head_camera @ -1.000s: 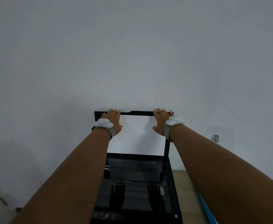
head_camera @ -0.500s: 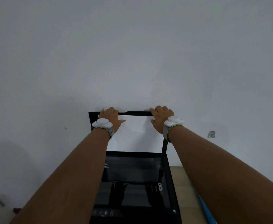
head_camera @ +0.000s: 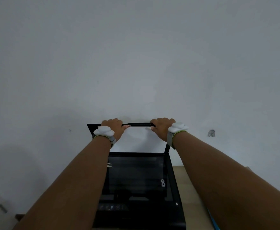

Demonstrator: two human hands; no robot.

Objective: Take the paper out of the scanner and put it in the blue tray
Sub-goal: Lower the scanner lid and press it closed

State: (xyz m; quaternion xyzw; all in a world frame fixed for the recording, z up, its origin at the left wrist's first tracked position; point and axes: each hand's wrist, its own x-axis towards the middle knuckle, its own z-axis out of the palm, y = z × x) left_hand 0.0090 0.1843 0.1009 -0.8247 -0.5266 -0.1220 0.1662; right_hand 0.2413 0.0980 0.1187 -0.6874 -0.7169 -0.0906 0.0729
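Observation:
A black flatbed scanner (head_camera: pixel 174 188) stands in front of me with its lid (head_camera: pixel 139 125) raised upright against the wall. The lid's inner face (head_camera: pixel 139 141) is white. The dark glass (head_camera: pixel 136 173) reflects the room, and I see no sheet lying on it. My left hand (head_camera: pixel 115 128) curls over the lid's top edge near its left end. My right hand (head_camera: pixel 162 128) grips the same edge near its right end. A thin strip of the blue tray (head_camera: pixel 213 218) shows at the bottom right, mostly hidden behind my right forearm.
The scanner rests on a light wooden table (head_camera: pixel 189 196). A plain grey-white wall (head_camera: pixel 136 63) fills the upper view, close behind the lid. A small metal fitting (head_camera: pixel 211 133) sits on the wall to the right. Both wrists wear white band devices.
Both hands slid up from lying flat on the lid's white face and now curl their fingers over its top edge. The lid stands about as before.

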